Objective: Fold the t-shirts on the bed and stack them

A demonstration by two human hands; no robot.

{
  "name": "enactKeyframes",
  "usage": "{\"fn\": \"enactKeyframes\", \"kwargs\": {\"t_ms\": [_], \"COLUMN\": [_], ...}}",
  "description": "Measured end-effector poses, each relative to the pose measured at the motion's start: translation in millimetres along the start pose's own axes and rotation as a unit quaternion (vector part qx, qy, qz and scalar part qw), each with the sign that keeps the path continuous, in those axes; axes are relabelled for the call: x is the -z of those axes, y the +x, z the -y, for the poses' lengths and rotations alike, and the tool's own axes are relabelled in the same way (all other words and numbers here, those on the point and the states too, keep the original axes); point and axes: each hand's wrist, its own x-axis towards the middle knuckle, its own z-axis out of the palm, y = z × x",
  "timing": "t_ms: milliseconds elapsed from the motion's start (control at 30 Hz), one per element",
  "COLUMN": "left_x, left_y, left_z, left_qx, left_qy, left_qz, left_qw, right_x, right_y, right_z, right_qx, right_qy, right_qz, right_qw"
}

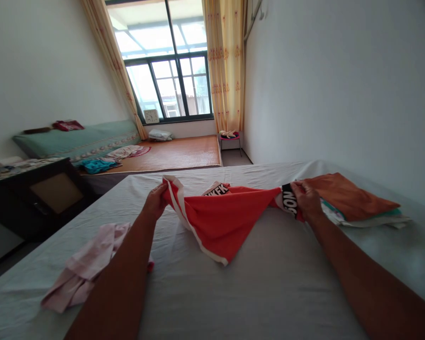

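Observation:
A red-orange garment (223,219) with white edging and black bands bearing white letters hangs stretched between my two hands over the bed. My left hand (157,200) pinches its white-edged corner. Closed on the other end, by a black lettered band, is my right hand (307,200). The middle sags into a point low over the sheet, and a second lettered band shows behind it. Whether it is a shirt or another piece of clothing I cannot tell. A crumpled pink garment (88,267) lies beside my left forearm, partly hidden by it.
Folded clothes (350,196), orange on top, are stacked at the bed's right, near the wall. The grey-white sheet (255,293) covers the bed under my arms. A dark cabinet (49,198) stands to the left. Beyond is a low bed (184,151) with a brown mat, below the window.

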Motion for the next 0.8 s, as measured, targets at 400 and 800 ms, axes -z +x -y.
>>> {"fn": "enactKeyframes", "kwargs": {"t_ms": [400,800], "left_x": [-99.8,-102.3], "left_y": [-101.3,-116.2], "left_z": [0.1,1.5], "left_qx": [-0.116,-0.04], "left_qy": [0.417,0.449], "left_qz": [0.612,0.685], "left_qw": [0.661,0.573], "right_x": [28.0,-12.3], "right_y": [-27.4,-26.5], "right_z": [44.9,1.9], "right_qx": [-0.166,0.008], "right_qy": [0.092,-0.03], "right_qz": [0.656,0.343], "right_qw": [0.73,0.939]}}
